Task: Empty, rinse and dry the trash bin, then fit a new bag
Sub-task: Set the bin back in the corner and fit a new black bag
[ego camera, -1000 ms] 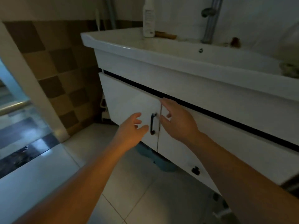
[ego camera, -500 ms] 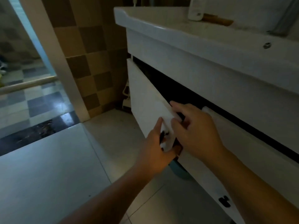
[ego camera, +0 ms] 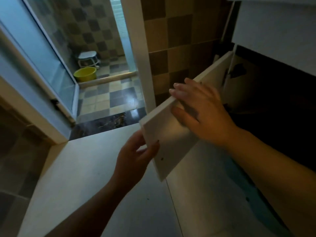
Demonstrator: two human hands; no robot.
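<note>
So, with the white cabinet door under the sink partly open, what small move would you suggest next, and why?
Probably swing the white cabinet door a little wider. The left hand grips its free edge near the handle and the right hand holds its top edge, yet the dark cabinet interior is only partly exposed and no bag or bin shows inside.
</note>
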